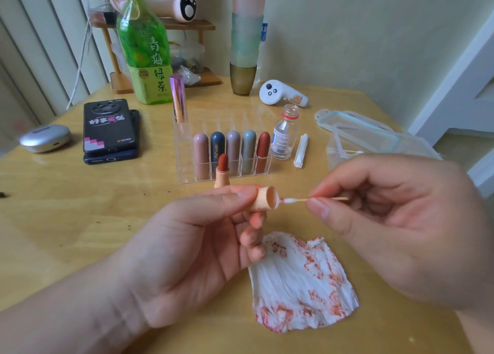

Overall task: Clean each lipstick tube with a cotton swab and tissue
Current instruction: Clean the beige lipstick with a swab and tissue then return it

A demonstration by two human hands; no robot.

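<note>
My left hand [192, 246] grips a peach lipstick cap [263, 198], its open mouth turned to the right. My right hand [395, 228] pinches a wooden cotton swab [296, 200] whose red-stained tip sits just at the cap's rim. The uncapped lipstick [222, 170], with a brick-red bullet, stands upright on the table behind the cap. A white tissue [302, 284] smeared with red lies flat below my hands. Several capped lipsticks [232, 150] stand in a clear acrylic organizer [187, 177], with a tall pink metallic tube [179, 99] at its back left.
A small clear bottle [284, 134] and a white paper bundle [301, 150] sit right of the organizer. A plastic box with lid [361, 129] holds swabs at right. Two stacked phones [109, 131], a silver case [44, 138], green tea bottle [145, 46], stacked cups [244, 46] and white controller [280, 92] stand behind.
</note>
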